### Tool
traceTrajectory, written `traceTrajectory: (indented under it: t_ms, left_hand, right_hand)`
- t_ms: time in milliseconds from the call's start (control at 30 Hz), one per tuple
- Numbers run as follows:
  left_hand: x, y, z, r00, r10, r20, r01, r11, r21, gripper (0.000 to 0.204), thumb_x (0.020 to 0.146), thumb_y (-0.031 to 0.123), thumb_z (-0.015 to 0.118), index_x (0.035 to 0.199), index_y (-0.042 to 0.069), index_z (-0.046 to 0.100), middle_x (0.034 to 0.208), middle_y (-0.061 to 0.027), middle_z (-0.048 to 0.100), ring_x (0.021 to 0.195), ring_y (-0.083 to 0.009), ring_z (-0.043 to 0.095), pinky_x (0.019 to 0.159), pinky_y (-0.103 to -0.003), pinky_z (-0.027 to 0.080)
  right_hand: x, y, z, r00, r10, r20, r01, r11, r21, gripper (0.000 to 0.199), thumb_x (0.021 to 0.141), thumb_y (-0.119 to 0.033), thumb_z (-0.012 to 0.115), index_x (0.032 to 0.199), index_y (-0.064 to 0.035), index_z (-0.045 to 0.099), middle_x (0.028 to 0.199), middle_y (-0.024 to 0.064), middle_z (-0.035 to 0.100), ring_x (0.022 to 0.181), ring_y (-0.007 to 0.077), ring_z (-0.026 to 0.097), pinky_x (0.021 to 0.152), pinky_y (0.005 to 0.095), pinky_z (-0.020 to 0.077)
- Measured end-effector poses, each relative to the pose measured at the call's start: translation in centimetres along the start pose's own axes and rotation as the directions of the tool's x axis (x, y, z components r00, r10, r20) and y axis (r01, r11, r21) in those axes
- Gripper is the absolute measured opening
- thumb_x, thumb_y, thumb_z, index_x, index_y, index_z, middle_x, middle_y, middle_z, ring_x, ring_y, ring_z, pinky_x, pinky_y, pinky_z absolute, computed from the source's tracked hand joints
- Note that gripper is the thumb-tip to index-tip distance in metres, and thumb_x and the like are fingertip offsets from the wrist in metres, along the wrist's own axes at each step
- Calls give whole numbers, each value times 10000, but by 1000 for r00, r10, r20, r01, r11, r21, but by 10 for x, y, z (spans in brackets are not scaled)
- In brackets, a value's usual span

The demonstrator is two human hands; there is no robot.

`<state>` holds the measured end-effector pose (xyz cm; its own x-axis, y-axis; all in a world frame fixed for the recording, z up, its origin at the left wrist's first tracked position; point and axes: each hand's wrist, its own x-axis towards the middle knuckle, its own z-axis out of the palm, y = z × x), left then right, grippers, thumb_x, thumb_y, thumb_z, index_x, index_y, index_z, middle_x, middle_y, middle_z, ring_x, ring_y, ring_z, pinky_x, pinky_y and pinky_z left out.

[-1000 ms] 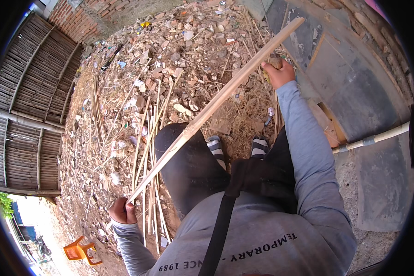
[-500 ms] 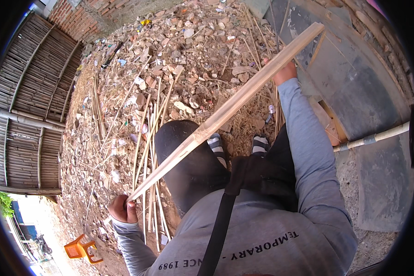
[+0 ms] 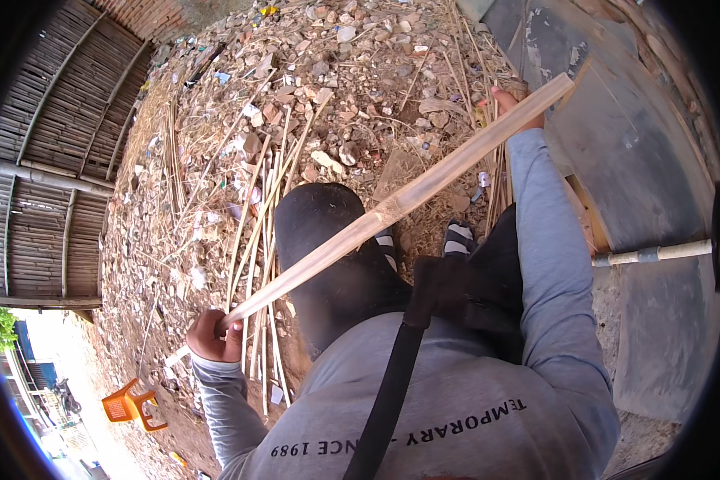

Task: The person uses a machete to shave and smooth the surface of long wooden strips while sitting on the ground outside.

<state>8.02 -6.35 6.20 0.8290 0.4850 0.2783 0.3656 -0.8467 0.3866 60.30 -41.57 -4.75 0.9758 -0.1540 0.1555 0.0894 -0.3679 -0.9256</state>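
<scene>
A long split bamboo slat point(image 3: 384, 212) slants across my lap from lower left to upper right, its pale face toward me. My left hand point(image 3: 214, 336) is closed around its lower end, with a short tip poking out past the fist. Behind the upper end is my right hand point(image 3: 524, 110), partly hidden by the slat. It grips what looks like a long knife point(image 3: 523, 48); the thin dark blade shows nearly edge-on above the fingers. Whether the right hand also touches the slat, I cannot tell.
Several thin bamboo strips point(image 3: 268, 232) lie on the rubble ground point(image 3: 360, 96) beside my knee point(image 3: 320, 232). Grey panels point(image 3: 656, 320) and a pole point(image 3: 656, 254) are at the right. A bamboo wall point(image 3: 64, 104) stands at the left, an orange plastic chair point(image 3: 132, 406) at the lower left.
My right hand and the slat's upper end have shifted right and slightly down in the picture. The left hand keeps its hold on the lower end, slightly higher in view.
</scene>
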Motion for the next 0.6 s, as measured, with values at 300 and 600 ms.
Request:
traceTrajectory:
  t_ms: [300, 600]
  left_hand:
    - [-5, -11, 13, 999, 3, -54, 0, 998, 56, 580, 800, 610, 641, 728, 37, 586, 555, -77, 490, 470, -241, 497, 459, -360, 368]
    - [-28, -36, 46, 996, -35, -86, 43, 994, 98, 487, 780, 533, 703, 782, 54, 610, 590, -87, 548, 505, -270, 564, 486, -383, 444]
  right_hand:
    - [-7, -15, -16, 980, 188, -70, -124, 844, 522, 235, 724, -160, 774, 796, 9, 627, 632, 49, 568, 485, 138, 520, 449, 286, 454]
    - [-6, -22, -25, 979, 182, -92, -100, 823, 559, 173, 731, -146, 752, 767, -27, 631, 590, 17, 540, 442, 110, 481, 393, 262, 397]
